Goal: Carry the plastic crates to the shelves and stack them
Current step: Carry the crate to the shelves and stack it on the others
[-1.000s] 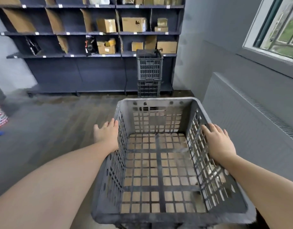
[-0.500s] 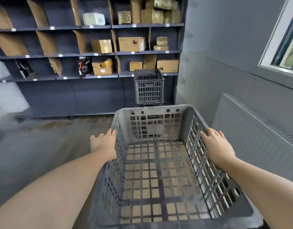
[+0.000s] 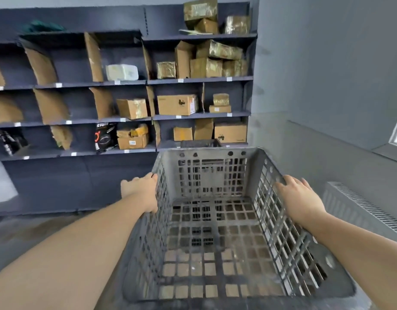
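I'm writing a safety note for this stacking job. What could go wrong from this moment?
1. The carried grey plastic lattice crate hides nearly all of the dark crate stack by the shelves, so lowering it on may be misaligned.
2. The left hand and right hand each hold a side wall; a grip there could be pinched while nesting.
3. The grey ribbed radiator sits close on the right and could be bumped.

Stacked crates (image 3: 201,143) hidden behind held crate (image 3: 212,175) except top rim. Left hand (image 3: 140,191) fingertips out of sight outside crate wall. Shelf labels (image 3: 180,80) too small to read.
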